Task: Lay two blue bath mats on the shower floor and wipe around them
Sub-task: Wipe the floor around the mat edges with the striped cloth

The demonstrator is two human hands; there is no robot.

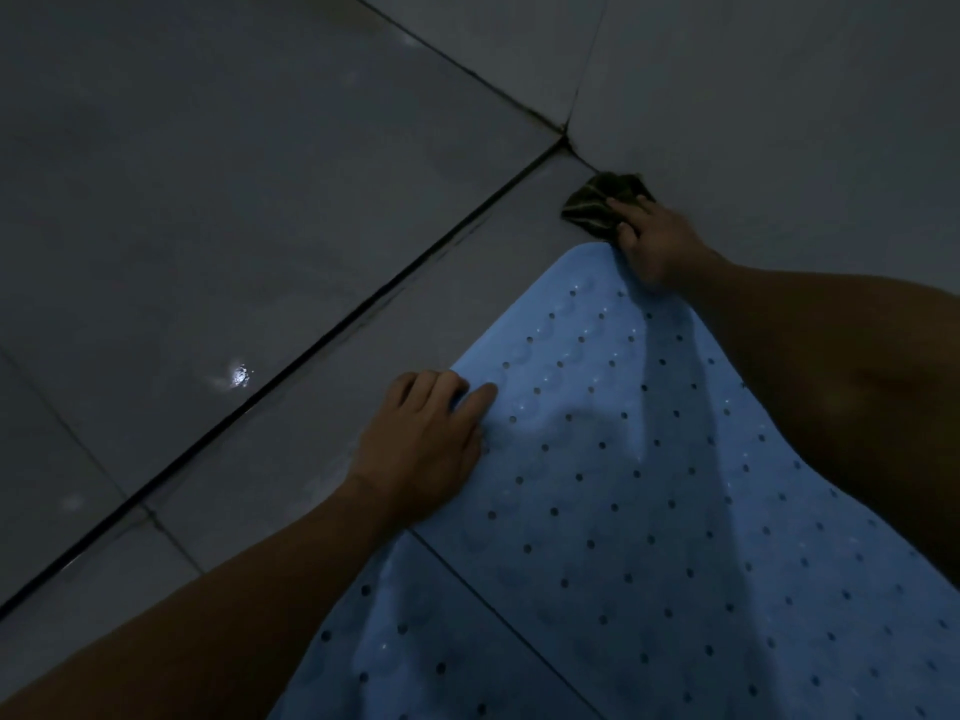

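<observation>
Blue bath mats [649, 511] lay flat on the tiled shower floor [322, 407], no writing legible. Left hand [421, 449] rested on one mat's edge, fingers loosely bent. Right hand [654, 241] pressed a dark cloth [592, 202] into the corner.

Floor [467, 314]: grey tiles with dark grout lines, dimly lit; it meets the tiled walls in a corner at about 1 o'clock.
Blue bath mat [649, 511]: lies flat on the floor, spreading from the centre toward 5 o'clock, dotted with small holes; its rounded end points to 1 o'clock.
Dark cloth [597, 205]: on the floor in the corner, just beyond the mat's rounded end, against the wall base.
Second mat: cannot be told apart in this light.
</observation>
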